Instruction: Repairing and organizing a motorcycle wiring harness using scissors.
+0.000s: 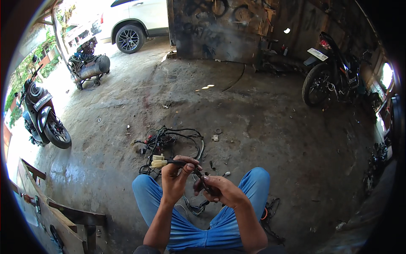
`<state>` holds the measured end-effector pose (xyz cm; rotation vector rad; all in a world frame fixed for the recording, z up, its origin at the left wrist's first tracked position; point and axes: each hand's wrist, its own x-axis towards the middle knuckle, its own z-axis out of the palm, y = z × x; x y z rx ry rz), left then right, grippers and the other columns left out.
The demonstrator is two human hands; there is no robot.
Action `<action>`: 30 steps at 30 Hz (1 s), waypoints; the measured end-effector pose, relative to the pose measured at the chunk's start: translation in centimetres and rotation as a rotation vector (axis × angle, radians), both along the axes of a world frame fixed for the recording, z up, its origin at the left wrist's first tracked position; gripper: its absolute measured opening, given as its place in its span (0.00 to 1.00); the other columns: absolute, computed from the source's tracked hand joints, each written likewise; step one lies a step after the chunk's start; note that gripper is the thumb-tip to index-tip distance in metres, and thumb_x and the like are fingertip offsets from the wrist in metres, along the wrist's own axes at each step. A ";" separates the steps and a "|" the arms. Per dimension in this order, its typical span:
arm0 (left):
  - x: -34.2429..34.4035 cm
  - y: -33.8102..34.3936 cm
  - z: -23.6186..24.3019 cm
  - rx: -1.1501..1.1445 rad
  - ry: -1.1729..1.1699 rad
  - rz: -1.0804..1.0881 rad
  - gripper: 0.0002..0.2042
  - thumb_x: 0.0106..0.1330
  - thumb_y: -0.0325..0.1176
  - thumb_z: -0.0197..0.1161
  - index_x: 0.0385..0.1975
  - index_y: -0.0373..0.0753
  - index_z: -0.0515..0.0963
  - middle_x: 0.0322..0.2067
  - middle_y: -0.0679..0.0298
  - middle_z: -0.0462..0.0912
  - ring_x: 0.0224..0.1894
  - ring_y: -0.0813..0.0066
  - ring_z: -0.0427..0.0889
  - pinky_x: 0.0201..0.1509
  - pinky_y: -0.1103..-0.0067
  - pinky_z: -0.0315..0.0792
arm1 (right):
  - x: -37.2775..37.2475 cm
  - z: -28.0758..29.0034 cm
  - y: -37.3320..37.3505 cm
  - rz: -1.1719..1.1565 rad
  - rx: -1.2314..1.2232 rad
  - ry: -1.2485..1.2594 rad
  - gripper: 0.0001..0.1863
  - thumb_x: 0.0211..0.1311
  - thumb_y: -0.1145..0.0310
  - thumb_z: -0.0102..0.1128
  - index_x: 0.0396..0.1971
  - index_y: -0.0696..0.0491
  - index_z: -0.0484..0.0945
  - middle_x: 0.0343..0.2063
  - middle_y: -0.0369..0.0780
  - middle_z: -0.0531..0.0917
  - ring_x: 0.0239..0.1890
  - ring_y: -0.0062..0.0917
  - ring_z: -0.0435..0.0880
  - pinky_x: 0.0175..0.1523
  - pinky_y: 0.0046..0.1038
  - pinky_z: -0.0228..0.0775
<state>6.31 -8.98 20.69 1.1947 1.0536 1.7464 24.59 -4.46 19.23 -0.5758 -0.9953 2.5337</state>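
Observation:
A dark wiring harness (pixel 198 172) runs between my two hands above my lap. Cream plastic connectors (pixel 158 161) stick out at its left end, past the fingers of my left hand (pixel 175 180). That hand is closed, pinching the dark cable between thumb and fingers. My right hand (pixel 224 191) is also closed around the harness, lower and to the right, its thumb pressed on top. Part of the harness is hidden behind the fingers. On the floor just beyond lies a tangled heap of wires (pixel 163 139), with black loops and a grey cable. More wires (pixel 196 208) lie between my legs.
A small pale square part (pixel 215 138) and a ring (pixel 218 131) lie on the concrete. Cables (pixel 272 220) rest by my right leg. A wooden bench (pixel 63 216) stands at left. Motorbikes (pixel 46 120) (pixel 327 76) flank the space; a compressor (pixel 93 67) and white car (pixel 144 19) stand behind.

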 end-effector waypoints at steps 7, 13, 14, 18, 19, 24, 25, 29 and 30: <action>0.7 -0.1 -0.4 -0.050 0.091 0.146 0.08 0.72 0.30 0.64 0.40 0.30 0.79 0.29 0.64 0.82 0.36 0.77 0.84 0.41 0.78 0.78 | -2.2 -0.4 -1.2 -0.589 0.353 -0.131 0.08 0.71 0.69 0.63 0.43 0.58 0.80 0.38 0.37 0.84 0.38 0.19 0.82 0.43 0.20 0.73; 3.1 0.2 -0.8 -0.220 0.062 0.414 0.11 0.73 0.36 0.65 0.38 0.33 0.78 0.21 0.70 0.75 0.18 0.88 0.70 0.21 0.83 0.63 | -2.3 0.5 -2.9 -0.850 1.072 -0.477 0.09 0.65 0.70 0.68 0.39 0.58 0.79 0.39 0.40 0.79 0.46 0.28 0.82 0.53 0.30 0.73; 3.1 0.4 -0.6 -0.222 0.061 0.412 0.11 0.73 0.36 0.65 0.38 0.33 0.78 0.21 0.70 0.75 0.18 0.88 0.70 0.21 0.83 0.63 | -2.4 0.5 -3.4 -0.780 1.213 -0.453 0.09 0.63 0.70 0.69 0.38 0.57 0.80 0.42 0.42 0.78 0.47 0.30 0.81 0.54 0.32 0.73; 2.4 0.8 -0.6 -0.259 0.014 0.347 0.13 0.73 0.38 0.65 0.36 0.33 0.77 0.19 0.70 0.76 0.19 0.87 0.70 0.21 0.83 0.62 | -1.5 0.0 -3.3 -0.584 1.284 -0.396 0.09 0.61 0.72 0.70 0.39 0.56 0.81 0.48 0.43 0.74 0.47 0.32 0.82 0.52 0.33 0.75; 2.0 0.8 -0.7 -0.273 0.023 0.330 0.12 0.74 0.39 0.63 0.37 0.35 0.78 0.20 0.71 0.76 0.19 0.87 0.70 0.21 0.84 0.63 | -1.2 0.2 -3.3 -0.585 1.284 -0.395 0.09 0.61 0.72 0.70 0.39 0.56 0.81 0.48 0.43 0.74 0.47 0.32 0.82 0.52 0.33 0.75; 1.5 0.4 -0.1 -0.241 -0.123 0.221 0.12 0.76 0.39 0.60 0.42 0.35 0.77 0.23 0.68 0.79 0.22 0.86 0.74 0.25 0.84 0.68 | -1.4 0.7 -3.2 -0.723 1.023 -0.215 0.08 0.64 0.72 0.68 0.41 0.56 0.83 0.48 0.42 0.76 0.43 0.25 0.84 0.45 0.25 0.77; 1.6 0.4 0.1 -0.220 -0.135 0.206 0.12 0.76 0.39 0.59 0.44 0.35 0.77 0.24 0.67 0.80 0.23 0.85 0.75 0.27 0.84 0.70 | -1.4 0.8 -3.1 -0.722 1.023 -0.212 0.08 0.64 0.72 0.68 0.41 0.56 0.83 0.48 0.42 0.76 0.43 0.25 0.84 0.45 0.25 0.77; 1.4 0.4 -0.4 -0.210 -0.075 0.093 0.15 0.77 0.43 0.57 0.47 0.36 0.75 0.29 0.67 0.80 0.29 0.84 0.78 0.33 0.84 0.72 | -1.5 0.6 -2.7 -0.629 0.855 -0.415 0.10 0.65 0.72 0.67 0.45 0.58 0.83 0.42 0.41 0.82 0.38 0.20 0.84 0.45 0.24 0.76; 1.5 0.4 -0.5 -0.208 -0.073 0.091 0.15 0.77 0.43 0.57 0.47 0.36 0.75 0.29 0.67 0.80 0.29 0.84 0.78 0.33 0.84 0.72 | -1.5 0.4 -2.6 -0.603 0.892 -0.466 0.11 0.66 0.73 0.67 0.46 0.58 0.83 0.39 0.40 0.84 0.36 0.19 0.85 0.44 0.24 0.76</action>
